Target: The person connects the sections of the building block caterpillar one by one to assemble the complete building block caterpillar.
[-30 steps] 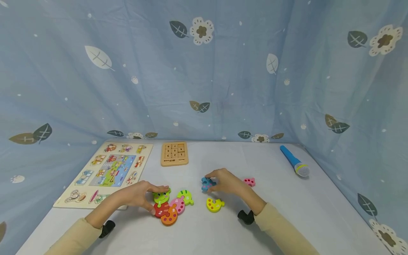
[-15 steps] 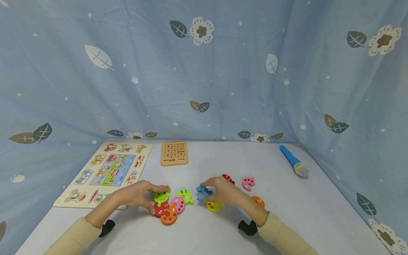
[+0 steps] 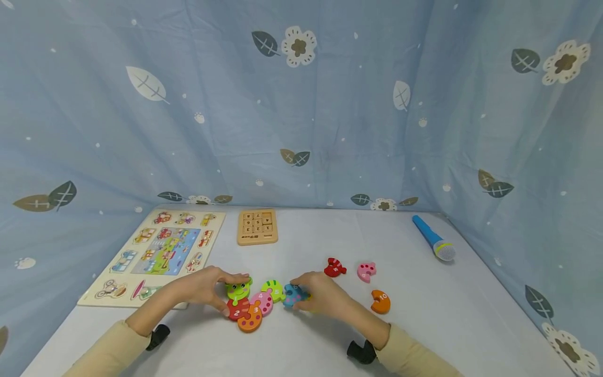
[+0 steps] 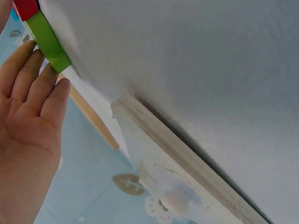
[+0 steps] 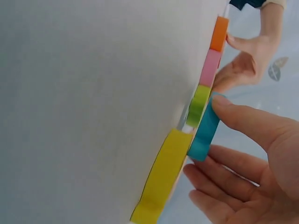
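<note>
My right hand (image 3: 322, 296) pinches a blue puzzle piece (image 3: 293, 296) with pink dots, beside the green number 5 piece (image 3: 272, 290) of a caterpillar puzzle. In the right wrist view the blue piece (image 5: 204, 133) appears raised above the table, held between thumb and fingers. My left hand (image 3: 207, 289) holds the puzzle's front end, fingers at the green smiling head (image 3: 238, 291) and thumb at the red number 2 piece (image 3: 237, 310). Orange number 3 (image 3: 250, 319) and pink number 4 (image 3: 263, 302) link onward. A yellow piece (image 5: 163, 177), mostly hidden in the head view, lies under the right hand.
Loose red (image 3: 334, 267), pink (image 3: 366, 271) and orange number 10 (image 3: 380, 302) pieces lie to the right. A wooden picture board (image 3: 219, 225) is at left, a number slide puzzle (image 3: 257, 242) at the back. A blue toy microphone (image 3: 433, 236) lies far right.
My right hand has carried the blue piece left and nearer, up to the green number 5 piece. The loose red and orange pieces have come fully into sight. My left hand has stayed put.
</note>
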